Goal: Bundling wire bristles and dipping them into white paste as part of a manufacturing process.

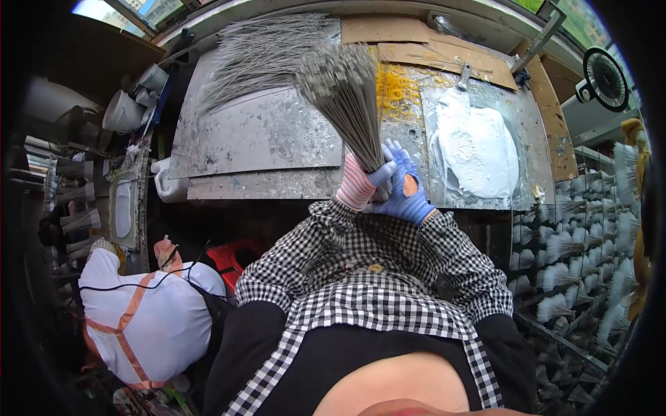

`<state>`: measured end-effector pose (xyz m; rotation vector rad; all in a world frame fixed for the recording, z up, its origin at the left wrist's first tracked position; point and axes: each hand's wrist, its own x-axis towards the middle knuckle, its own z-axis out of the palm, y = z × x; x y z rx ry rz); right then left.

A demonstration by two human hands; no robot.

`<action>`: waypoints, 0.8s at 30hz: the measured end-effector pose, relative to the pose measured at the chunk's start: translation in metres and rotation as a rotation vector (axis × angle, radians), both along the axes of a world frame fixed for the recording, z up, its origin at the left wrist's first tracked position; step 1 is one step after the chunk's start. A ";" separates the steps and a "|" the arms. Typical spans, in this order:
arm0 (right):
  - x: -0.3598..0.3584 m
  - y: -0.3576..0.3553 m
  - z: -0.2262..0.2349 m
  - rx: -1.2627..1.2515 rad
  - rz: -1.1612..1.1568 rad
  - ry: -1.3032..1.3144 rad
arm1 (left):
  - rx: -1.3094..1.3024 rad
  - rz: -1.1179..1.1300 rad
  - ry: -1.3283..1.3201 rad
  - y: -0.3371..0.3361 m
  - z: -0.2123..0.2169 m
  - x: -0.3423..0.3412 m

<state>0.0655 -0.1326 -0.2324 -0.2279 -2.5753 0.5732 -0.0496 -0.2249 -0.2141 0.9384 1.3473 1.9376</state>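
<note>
A thick bundle of thin grey wire rods (352,104) with pale, blunt upper ends fans out above the table's near edge. My left hand (358,182), in a glove with a pink-striped cuff and blue fingers, is closed round its narrow lower part. Against the bundle's right side lies my right hand (408,188), fingers stretched upward; its blue glove has a hole over the back of the hand. Behind the bundle, many similar loose rods (267,52) are heaped on a grey board (257,139). Yellow rubber bands (399,90) are scattered right of the bundle.
White paste (482,149) is spread on a sheet at the right, with a scraper (464,76) at its far end. Racks of white-tufted bundles (565,256) stand at right, near a small fan (605,78). A co-worker (149,319) in white sits at left, near white buckets (125,111).
</note>
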 end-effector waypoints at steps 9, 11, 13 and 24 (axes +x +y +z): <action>0.032 -0.074 0.038 -1.086 0.331 0.088 | 0.304 0.060 -0.044 -0.081 0.057 0.035; 0.044 -0.096 0.010 -1.315 0.260 -0.049 | -0.050 -0.083 -0.237 -0.128 0.010 0.043; 0.046 -0.114 -0.028 -1.329 0.271 -0.181 | -0.344 0.002 -0.234 -0.154 -0.049 0.068; 0.009 -0.104 0.055 -0.694 0.514 0.190 | -0.157 -0.052 -0.279 -0.144 0.073 0.039</action>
